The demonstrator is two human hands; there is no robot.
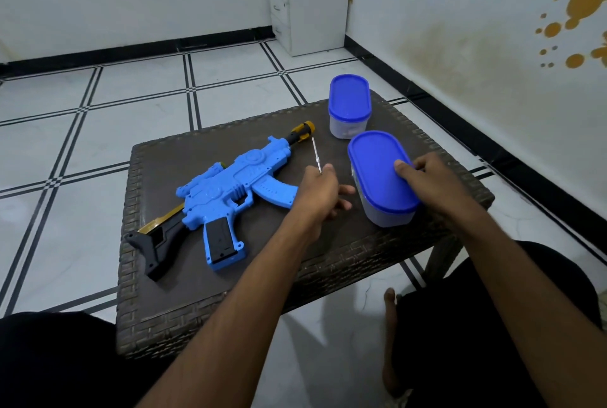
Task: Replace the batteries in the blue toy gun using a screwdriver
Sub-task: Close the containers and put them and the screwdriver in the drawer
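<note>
We sit over a low dark woven table, toy gun lying flat on its side at center-left of the frame, stock toward lower left, yellow-tipped muzzle pointing up-right. We judge it's laid that way so the side panels face up for the screwdriver; we can't tell from here where the battery door or its screw is

Left hand at frame center pinches a thin metal screwdriver between thumb and forefinger, shaft sticking up and away, tip just beside the gun's barrel; other fingers loosely spread, holding nothing else. Probably parked there to keep the tool ready while the other hand works

Right hand center-right, thumb pressed on the blue lid of the near container, fingers curled round its far right edge, so gripping it. We judge we're steadying or about to open it, likely for batteries; contents too cloudy to tell. Lid on

Far container with same blue lid stands upper-center, just beside the near one, not touching that we can see, near the table's far edge

Room: near container sits close to the table's right edge, so little slack for sliding it rightward. Open tabletop shows in the lower middle of the frame between gun grip and near container, good spot to set a lid down. Gun stock lies close to the left edge. Tiled floor all round, wall at right
</note>
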